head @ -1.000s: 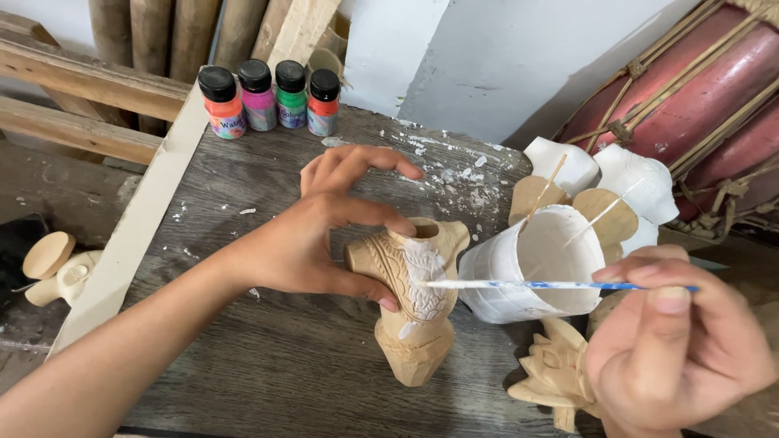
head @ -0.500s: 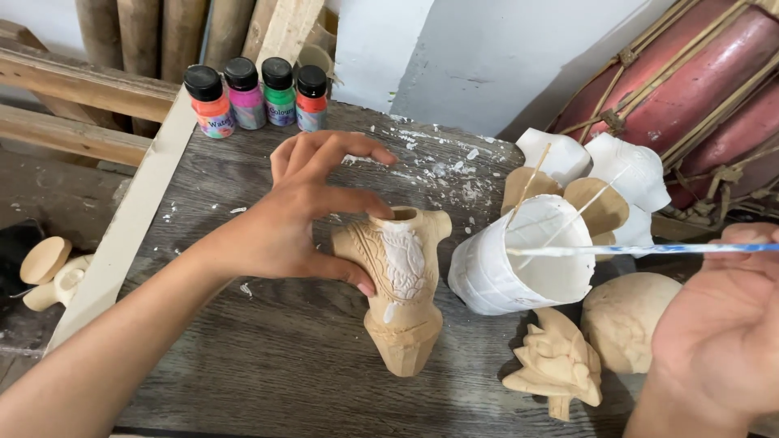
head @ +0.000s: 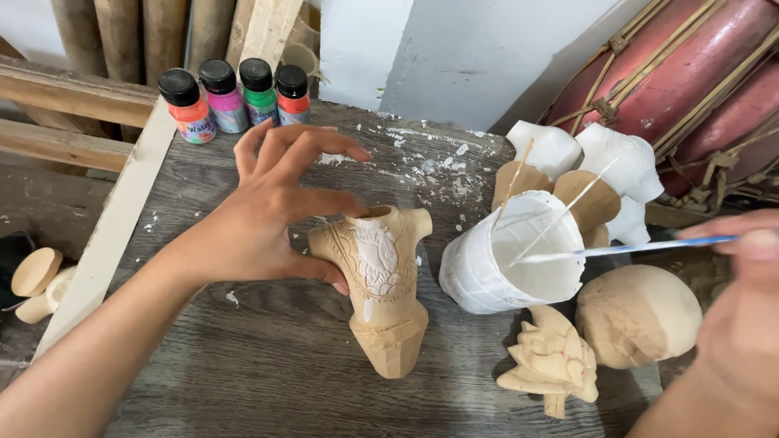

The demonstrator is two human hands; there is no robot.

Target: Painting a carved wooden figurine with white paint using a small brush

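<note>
Left hand (head: pixel 268 219): extended from the lower left, thumb and forefinger pinched, other fingers fanned. Right hand (head: pixel 742 324): raised at right edge, fingers closed.

Surface: grey, weathered wooden table (head: pixel 243 381), flecked with white paint.
Back edge: four small paint bottles (head: pixel 235 97).
Centre: carved wooden torso (head: pixel 381 292).
Right: white paint-coated cup (head: pixel 507 268), carved wooden pieces (head: pixel 552 361).

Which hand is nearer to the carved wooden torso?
Left. The left hand holds the carved wooden torso with thumb and fingers; the right hand is far off, beyond the white cup.
</note>
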